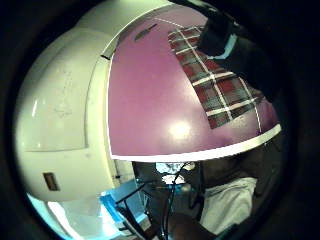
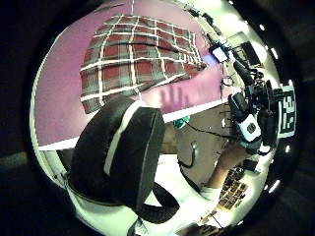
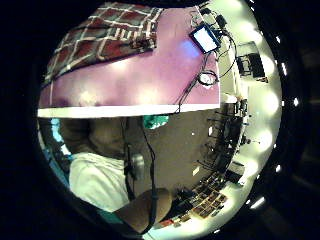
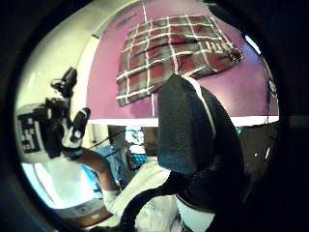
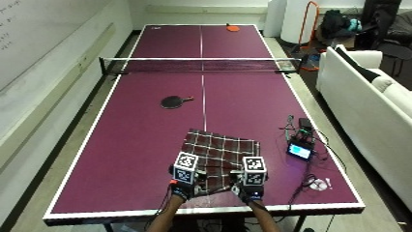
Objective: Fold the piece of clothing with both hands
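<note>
Now both hands above plaid garment point(image 5: 221, 151) on table point(image 5: 141, 145).

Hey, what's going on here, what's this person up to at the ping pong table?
A person stands at the near end of a purple ping pong table, both gloved hands raised over the near edge of a plaid piece of clothing. The left hand and right hand hold nothing. The clothing lies flat in a compact shape. A paddle and a small screen also sit on the table.
</note>
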Demonstrator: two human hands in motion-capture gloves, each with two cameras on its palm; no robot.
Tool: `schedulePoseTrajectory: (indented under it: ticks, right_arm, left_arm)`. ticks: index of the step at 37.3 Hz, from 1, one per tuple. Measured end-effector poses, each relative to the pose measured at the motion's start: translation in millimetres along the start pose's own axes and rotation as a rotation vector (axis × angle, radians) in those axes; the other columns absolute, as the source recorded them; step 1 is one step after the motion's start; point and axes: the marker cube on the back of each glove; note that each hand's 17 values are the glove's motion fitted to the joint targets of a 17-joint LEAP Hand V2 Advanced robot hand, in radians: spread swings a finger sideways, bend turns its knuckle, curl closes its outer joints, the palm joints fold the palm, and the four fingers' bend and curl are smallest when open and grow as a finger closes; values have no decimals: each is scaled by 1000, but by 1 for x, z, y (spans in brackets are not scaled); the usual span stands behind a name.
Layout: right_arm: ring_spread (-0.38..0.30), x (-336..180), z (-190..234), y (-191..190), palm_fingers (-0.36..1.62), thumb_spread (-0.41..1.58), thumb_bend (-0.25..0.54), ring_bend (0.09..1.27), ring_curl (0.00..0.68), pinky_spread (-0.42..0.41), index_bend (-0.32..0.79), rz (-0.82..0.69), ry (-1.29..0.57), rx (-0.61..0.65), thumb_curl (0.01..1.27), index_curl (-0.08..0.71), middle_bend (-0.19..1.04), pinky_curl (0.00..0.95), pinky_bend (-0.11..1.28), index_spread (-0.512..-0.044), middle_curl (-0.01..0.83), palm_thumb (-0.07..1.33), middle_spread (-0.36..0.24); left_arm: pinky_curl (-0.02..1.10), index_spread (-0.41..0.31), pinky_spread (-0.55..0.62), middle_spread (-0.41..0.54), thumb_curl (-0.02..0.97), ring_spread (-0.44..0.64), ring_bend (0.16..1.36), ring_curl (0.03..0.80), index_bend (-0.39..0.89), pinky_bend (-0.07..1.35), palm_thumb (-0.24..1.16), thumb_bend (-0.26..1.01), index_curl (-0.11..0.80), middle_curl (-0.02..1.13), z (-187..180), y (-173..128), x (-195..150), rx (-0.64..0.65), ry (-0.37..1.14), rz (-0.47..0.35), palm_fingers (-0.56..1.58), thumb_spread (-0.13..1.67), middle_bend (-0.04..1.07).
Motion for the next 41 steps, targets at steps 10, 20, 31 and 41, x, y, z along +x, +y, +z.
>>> schedulePoseTrajectory:
  ticks: [10, 20, 31, 41]
  right_arm:
    - [107, -1, 2, 0, 278, 1007, 257, 253, 115, 227, 183, 18, -1, -3, 102, 177, 232, 158, 287, -300, 151, 360, -23]
    - [127, 2, 2, -2, 253, 1257, 239, 255, 152, 255, 167, 16, -3, 13, 143, 230, 220, 210, 282, -341, 215, 365, -23]
    - [141, 3, -2, 7, 239, 1344, 201, 255, 183, 261, 150, -8, -14, -3, 178, 259, 201, 255, 301, -352, 262, 366, -23]
    - [145, 32, 32, -10, 225, 1361, 162, 258, 206, 262, 145, 63, -15, -55, 197, 270, 196, 287, 323, -355, 292, 372, -22]
  left_arm:
    - [242, -51, 248, 108, 61, 182, 636, 231, 116, 566, 89, 26, 82, 122, 0, 2, 2, -9, -9, 6, 330, 878, 159]
    - [290, -57, 286, 128, 110, 210, 682, 264, 127, 597, 89, -8, 134, 169, -5, 5, 3, 13, -1, 6, 283, 1069, 168]
    - [319, -59, 297, 134, 148, 217, 705, 281, 127, 607, 81, -16, 176, 209, 0, 7, 1, 1, 30, 8, 263, 1138, 173]
    - [333, -60, 299, 125, 174, 209, 713, 291, 124, 598, 73, -17, 200, 245, 35, -10, 7, -34, 23, 12, 265, 1158, 181]
